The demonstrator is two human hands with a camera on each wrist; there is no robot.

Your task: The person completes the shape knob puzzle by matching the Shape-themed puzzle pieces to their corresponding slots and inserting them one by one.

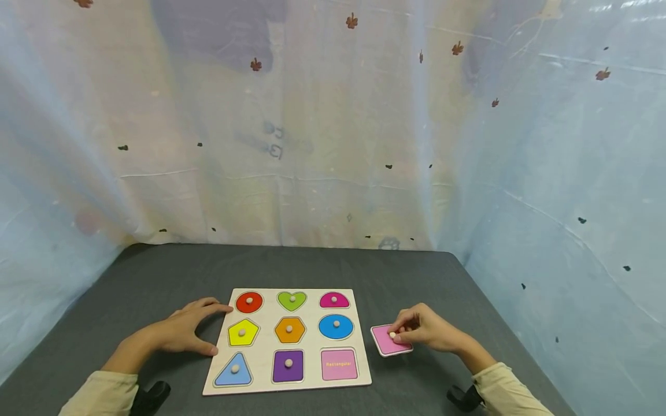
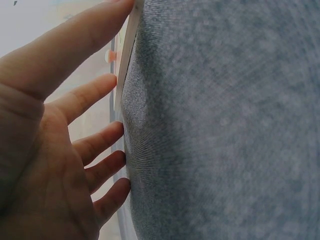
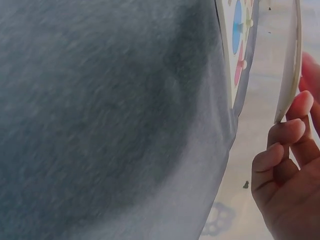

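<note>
A wooden shape puzzle board (image 1: 263, 364) lies on the grey table. Its bottom-right recess (image 1: 339, 364) is bare pink and reads "Rectangular". Just right of the board, my right hand (image 1: 429, 330) pinches the small knob of a pink square puzzle piece (image 1: 384, 345). In the right wrist view the piece (image 3: 290, 65) appears edge-on, lifted off the cloth. My left hand (image 1: 184, 329) is spread along the board's left side, thumb and index finger touching its edge. The left wrist view shows that hand's other fingers (image 2: 107, 165) loosely extended over the table surface.
Knobbed pieces fill the other recesses, among them a red circle (image 1: 249, 302), a blue oval (image 1: 336, 327), an orange hexagon (image 1: 289, 330) and a purple square (image 1: 288, 366). The grey cloth-covered table (image 1: 406, 277) ends at a pale printed curtain (image 1: 322, 127) behind and at both sides.
</note>
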